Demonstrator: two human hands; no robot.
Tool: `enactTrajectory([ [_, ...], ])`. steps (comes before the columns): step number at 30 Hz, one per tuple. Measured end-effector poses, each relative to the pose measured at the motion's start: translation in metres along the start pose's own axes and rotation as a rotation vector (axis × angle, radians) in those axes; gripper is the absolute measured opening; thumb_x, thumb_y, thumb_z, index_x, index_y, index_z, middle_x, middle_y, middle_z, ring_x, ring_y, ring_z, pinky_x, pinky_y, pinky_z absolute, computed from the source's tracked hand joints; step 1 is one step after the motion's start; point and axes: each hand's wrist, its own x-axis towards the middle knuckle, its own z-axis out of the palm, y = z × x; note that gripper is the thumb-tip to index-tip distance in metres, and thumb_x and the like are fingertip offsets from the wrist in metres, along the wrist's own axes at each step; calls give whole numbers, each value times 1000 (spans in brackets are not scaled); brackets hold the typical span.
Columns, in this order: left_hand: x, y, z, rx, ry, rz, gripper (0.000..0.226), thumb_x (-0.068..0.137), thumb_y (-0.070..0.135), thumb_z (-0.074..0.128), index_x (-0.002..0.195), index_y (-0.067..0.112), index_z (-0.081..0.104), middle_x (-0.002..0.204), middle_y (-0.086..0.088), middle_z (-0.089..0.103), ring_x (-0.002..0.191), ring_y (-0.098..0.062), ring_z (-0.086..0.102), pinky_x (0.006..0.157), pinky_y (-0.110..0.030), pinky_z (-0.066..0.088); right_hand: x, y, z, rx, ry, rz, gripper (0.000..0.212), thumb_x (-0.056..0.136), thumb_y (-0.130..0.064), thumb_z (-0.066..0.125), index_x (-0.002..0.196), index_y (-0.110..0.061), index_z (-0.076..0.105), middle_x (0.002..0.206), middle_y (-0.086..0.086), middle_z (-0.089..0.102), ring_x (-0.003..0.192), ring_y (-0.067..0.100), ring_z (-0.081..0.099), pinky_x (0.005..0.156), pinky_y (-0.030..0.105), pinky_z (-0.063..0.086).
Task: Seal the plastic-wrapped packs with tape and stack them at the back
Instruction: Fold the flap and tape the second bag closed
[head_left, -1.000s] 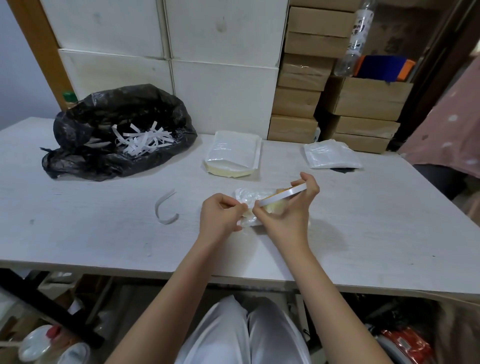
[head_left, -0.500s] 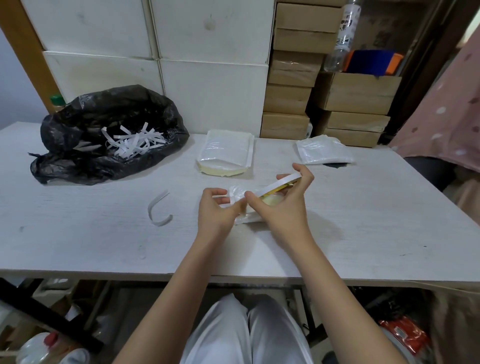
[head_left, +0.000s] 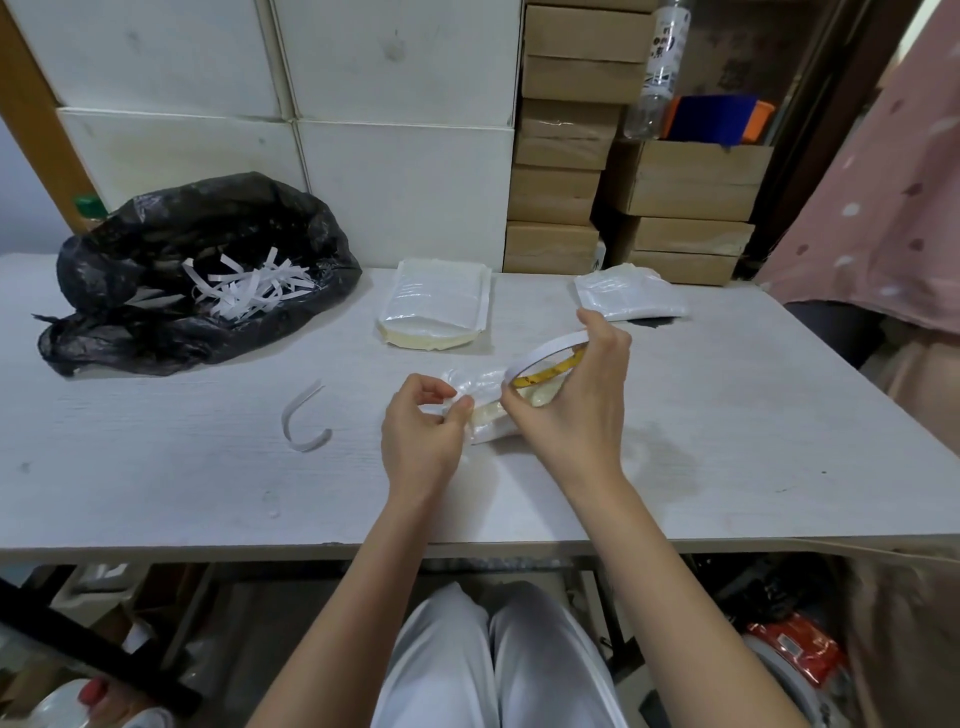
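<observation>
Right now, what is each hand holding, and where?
Right hand holds the tape roll by its rim. Left hand pinches the plastic at the pack's near-left edge.

A small pack wrapped in clear, crinkled plastic (head_left: 485, 410) lies flat on the white table near its middle, its pale yellow contents showing through the wrap. A thin roll of tape (head_left: 545, 358), white outside with a yellow inner ring, is held tilted just above the pack's right end. Further back, a stack of flat plastic-wrapped packs (head_left: 435, 306) rests near the table's rear edge, its cream-coloured layers visible at the front. To the right of that stack, well apart, lies another wrapped pack (head_left: 628, 292), white and slightly rumpled.
</observation>
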Motion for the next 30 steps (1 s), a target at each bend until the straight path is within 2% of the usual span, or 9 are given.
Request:
enactTrajectory([
  [5,1,7,4,-88,23,-103,22,78,14,72,71,25,55,80,13,59,90,-25,64,75,-39,51,0,9,6,66,-50,301,92,63,-25,79,136,-15,23,126,3,35,115,21,44,79,31,45],
  [7,-4,13,5,47,40,-76,11,80,18,68,78,22,58,90,7,60,90,-21,62,70,-33,47,2,10,9,76,-88,345,94,62,-26,77,136,-18,19,127,3,33,108,23,51,73,30,44],
  [10,-10,17,6,546,160,412,11,79,11,63,87,17,66,98,-1,62,84,-23,59,67,-31,38,6,10,7,30,-141,356,94,64,-30,75,137,-18,18,127,3,33,97,27,56,72,31,43],
  [12,-14,14,13,660,101,757,18,77,5,54,85,12,69,88,-4,66,76,-25,60,68,-29,35,8,10,2,3,-174,339,92,66,-35,75,137,-18,19,127,2,34,98,28,56,80,35,45],
  [13,-17,12,15,662,53,812,21,78,5,50,86,11,69,81,-4,66,71,-25,60,66,-27,33,9,11,-1,1,-198,337,91,67,-37,75,136,-19,19,127,2,35,99,28,55,84,38,45],
  [19,-22,9,20,656,108,795,12,74,5,53,74,10,65,64,-1,58,59,-20,54,61,-27,30,16,15,-13,199,-318,398,83,69,-40,74,129,-27,19,118,-5,29,109,19,50,93,38,45],
  [21,-22,10,23,687,127,800,11,71,0,54,68,9,60,61,-2,55,56,-21,52,59,-27,27,19,12,-13,90,-321,358,83,68,-46,73,128,-25,20,116,-7,29,100,18,50,92,37,43],
  [24,-25,7,22,719,107,795,12,69,-1,57,71,9,65,65,-1,57,58,-21,54,58,-28,29,19,6,-10,28,-238,288,83,67,-45,74,128,-23,23,113,-6,33,94,20,53,87,38,46],
  [30,-23,10,16,756,74,787,23,71,9,48,79,14,70,68,2,59,60,-17,56,41,-20,26,24,16,-22,-71,1,85,86,59,-30,76,132,-17,33,122,2,39,114,22,45,82,35,47],
])
